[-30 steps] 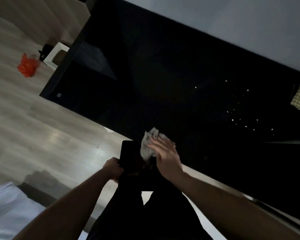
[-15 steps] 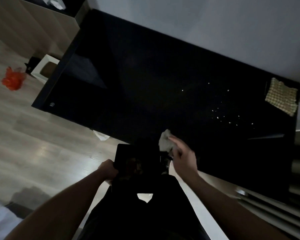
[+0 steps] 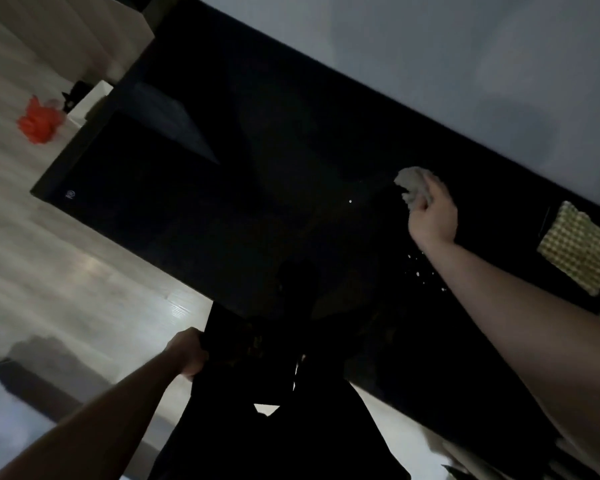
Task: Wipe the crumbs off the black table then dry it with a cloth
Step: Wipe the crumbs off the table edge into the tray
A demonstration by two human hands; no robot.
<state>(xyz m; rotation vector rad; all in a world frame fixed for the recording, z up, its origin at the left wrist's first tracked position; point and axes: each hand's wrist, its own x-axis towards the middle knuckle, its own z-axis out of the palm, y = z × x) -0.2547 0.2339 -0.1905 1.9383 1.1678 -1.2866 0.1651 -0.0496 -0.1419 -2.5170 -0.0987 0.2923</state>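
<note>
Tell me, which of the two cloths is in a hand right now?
The crumpled grey rag, gripped by the right hand over the black table. The checkered yellow cloth lies flat, untouched, near the table's right end.

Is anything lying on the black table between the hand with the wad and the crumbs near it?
Nothing visible does. The right hand grips the crumpled wad over the black table; one crumb lies to its left and a scatter of crumbs beside the forearm. The checkered cloth lies off to the right.
</note>
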